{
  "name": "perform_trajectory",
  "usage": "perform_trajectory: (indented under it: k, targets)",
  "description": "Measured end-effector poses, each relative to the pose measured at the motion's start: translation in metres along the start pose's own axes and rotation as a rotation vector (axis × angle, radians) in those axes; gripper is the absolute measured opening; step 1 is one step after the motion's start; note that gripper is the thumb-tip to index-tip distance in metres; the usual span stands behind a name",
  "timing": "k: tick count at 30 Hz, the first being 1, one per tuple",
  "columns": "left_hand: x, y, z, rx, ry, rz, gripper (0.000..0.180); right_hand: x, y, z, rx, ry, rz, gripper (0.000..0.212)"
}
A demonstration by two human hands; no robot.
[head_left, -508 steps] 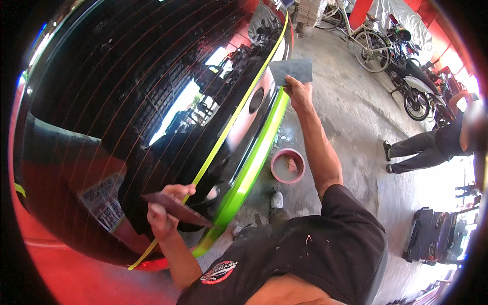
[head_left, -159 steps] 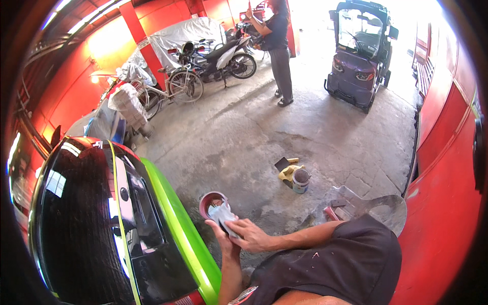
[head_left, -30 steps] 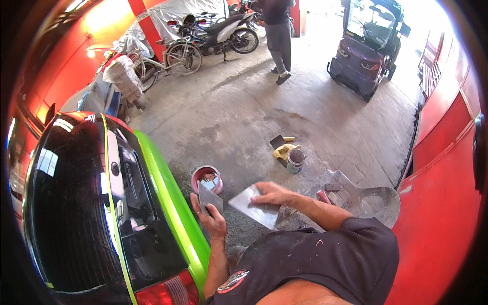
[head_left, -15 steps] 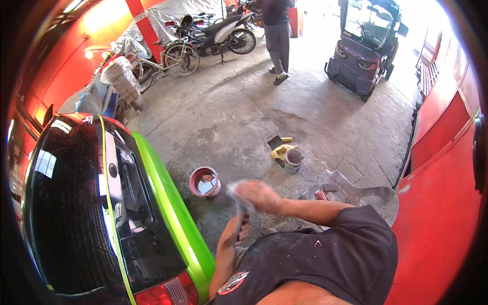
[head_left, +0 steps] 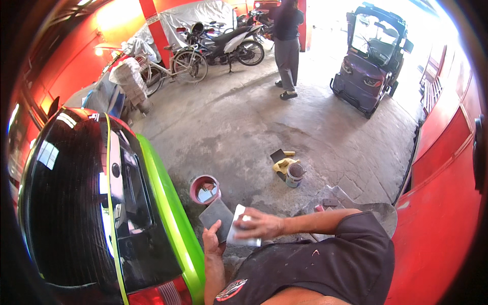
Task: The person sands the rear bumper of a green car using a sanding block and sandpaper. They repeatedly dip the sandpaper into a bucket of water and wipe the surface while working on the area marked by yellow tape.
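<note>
My left hand (head_left: pixel 213 240) is closed on the edge of a flat grey sheet (head_left: pixel 216 213), which looks like sandpaper. Just to its right, my right hand (head_left: pixel 262 224) grips a white sheet (head_left: pixel 237 226), its fingers bent over the front. The two sheets lie edge to edge; I cannot tell whether they are joined or are two faces of one piece. Beyond the grey sheet stands a reddish bucket (head_left: pixel 194 195) with liquid in it. A green car (head_left: pixel 157 183) with a dark rear window is close on my left.
An open can (head_left: pixel 295 176) stands on the concrete floor beside a yellow cloth (head_left: pixel 282 164) and a dark square piece (head_left: pixel 277 155). Farther off are a bicycle (head_left: pixel 190 66), a motorcycle (head_left: pixel 229 46), a standing person (head_left: pixel 287 56) and a small dark vehicle (head_left: pixel 368 66). A red wall (head_left: pixel 437 223) rises at right.
Both hands have moved lower in the picture. The grey piece, narrow and upright before, now shows its broad face, and a white sheet shows under my right hand.
</note>
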State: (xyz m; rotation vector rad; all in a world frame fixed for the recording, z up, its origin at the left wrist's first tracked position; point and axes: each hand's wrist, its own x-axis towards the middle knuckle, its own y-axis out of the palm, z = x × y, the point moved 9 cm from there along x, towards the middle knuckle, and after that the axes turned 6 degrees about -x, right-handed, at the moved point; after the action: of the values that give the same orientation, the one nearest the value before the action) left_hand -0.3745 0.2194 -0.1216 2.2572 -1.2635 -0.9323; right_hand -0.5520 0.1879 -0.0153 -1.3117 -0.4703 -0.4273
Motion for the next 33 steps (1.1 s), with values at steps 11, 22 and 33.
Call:
perform_trajectory:
  k: [11, 22, 33]
  targets:
    - [-0.011, 0.060, -0.080, -0.245, 0.101, 0.155, 0.043, -0.033, -0.010, -0.143, 0.543, 1.057, -0.320, 0.035]
    - [-0.021, 0.020, -0.031, -0.234, 0.097, 0.044, 0.037, -0.014, -0.061, -0.098, 1.515, 0.997, -0.669, 0.039]
    - [-0.033, 0.037, -0.013, -0.010, 0.128, -0.055, 0.035, -0.004, -0.038, 0.027, -0.105, -0.066, 0.027, 0.058]
